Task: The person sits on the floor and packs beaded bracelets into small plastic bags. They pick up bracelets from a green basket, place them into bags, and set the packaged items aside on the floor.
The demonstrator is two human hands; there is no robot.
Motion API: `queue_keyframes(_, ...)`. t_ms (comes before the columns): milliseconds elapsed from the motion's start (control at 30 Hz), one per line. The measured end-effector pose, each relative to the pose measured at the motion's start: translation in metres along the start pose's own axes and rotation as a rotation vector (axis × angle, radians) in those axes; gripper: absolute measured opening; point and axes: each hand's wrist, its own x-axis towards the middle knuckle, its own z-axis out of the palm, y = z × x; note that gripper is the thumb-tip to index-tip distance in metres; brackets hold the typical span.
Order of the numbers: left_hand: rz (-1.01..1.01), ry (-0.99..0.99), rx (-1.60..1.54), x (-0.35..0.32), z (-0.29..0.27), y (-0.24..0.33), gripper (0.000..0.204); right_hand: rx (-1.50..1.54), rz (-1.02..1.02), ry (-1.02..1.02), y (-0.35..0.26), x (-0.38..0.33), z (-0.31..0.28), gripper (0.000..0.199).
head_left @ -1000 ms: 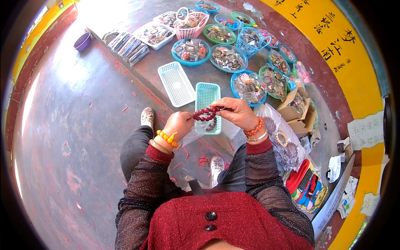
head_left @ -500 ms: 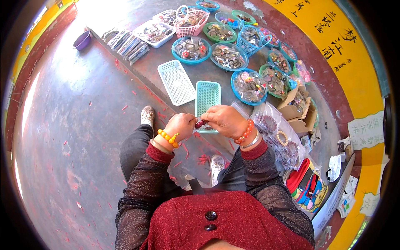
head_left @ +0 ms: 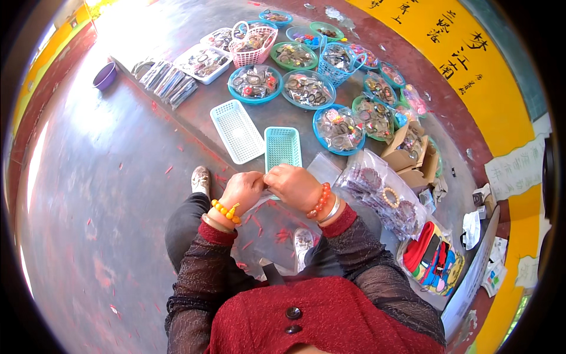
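My left hand (head_left: 243, 190) and my right hand (head_left: 293, 186) meet in front of me, their fingers pinched together. A bit of clear plastic bag (head_left: 260, 200) shows beneath the fingertips; the rest of it, and anything inside, is hidden by the hands. Just beyond them lies a mint green basket (head_left: 283, 143), its near end covered by my hands. To its left is a white basket (head_left: 237, 131). A yellow bead bracelet is on my left wrist, an orange-red one on my right.
Several round basins (head_left: 255, 84) of bagged bracelets spread across the floor ahead. At right lie a large clear bag of bracelets (head_left: 383, 192), an open cardboard box (head_left: 407, 147) and a colourful bag (head_left: 433, 259). A purple basin (head_left: 105, 76) stands far left, near stacked flat packs (head_left: 168, 82).
The dark red beads seen between my fingers are now hidden. My hands have drawn closer together, and the view has shifted a little.
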Motion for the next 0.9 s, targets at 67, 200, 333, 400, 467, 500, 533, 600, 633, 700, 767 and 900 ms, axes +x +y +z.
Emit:
queue_keyframes(67,0.037,-0.002,0.0,0.0,-0.004,-0.004,0.018,0.113,0.052,0.052,0.006,0.001,-0.005,0.017)
queue_keyframes(200,-0.026,-0.029,-0.117,-0.002,-0.017,-0.002,0.021,0.517,0.365,0.103,0.028,-0.005,-0.035,0.031)
queue_keyframes(333,-0.2,-0.112,-0.5,-0.003,-0.037,0.013,0.024,0.8,0.472,-0.05,0.049,-0.014,-0.04,0.054)
queue_keyframes(400,-0.299,-0.125,-0.743,-0.006,-0.046,0.026,0.023,0.892,0.475,-0.179,0.054,-0.019,-0.03,0.063)
queue_keyframes(467,-0.339,-0.182,-1.044,-0.008,-0.048,0.017,0.025,1.023,0.496,-0.328,0.047,-0.013,-0.027,0.061)
queue_keyframes(500,-0.298,-0.16,-1.139,-0.008,-0.047,0.013,0.026,1.088,0.506,-0.403,0.043,-0.012,-0.026,0.059)
queue_keyframes(533,-0.254,-0.136,-1.233,-0.008,-0.047,0.011,0.027,1.229,0.476,-0.402,0.049,-0.015,-0.013,0.047)
queue_keyframes(600,-0.141,-0.195,-1.339,-0.005,-0.046,-0.009,0.035,1.272,0.518,-0.444,0.059,-0.022,0.003,0.037)
queue_keyframes(633,-0.206,-0.12,-1.413,-0.003,-0.046,-0.009,0.037,1.294,0.537,-0.469,0.058,-0.02,0.005,0.033)
queue_keyframes(700,-0.337,0.034,-1.553,0.0,-0.044,-0.005,0.042,1.331,0.575,-0.331,0.051,-0.019,0.007,0.026)
queue_keyframes(767,-0.434,0.078,-1.514,0.002,-0.043,-0.004,0.046,1.422,0.624,-0.2,0.041,-0.012,0.001,0.026)
queue_keyframes(900,-0.322,-0.15,-1.549,0.007,-0.012,-0.019,0.046,1.573,0.671,-0.049,0.036,-0.007,-0.006,0.033)
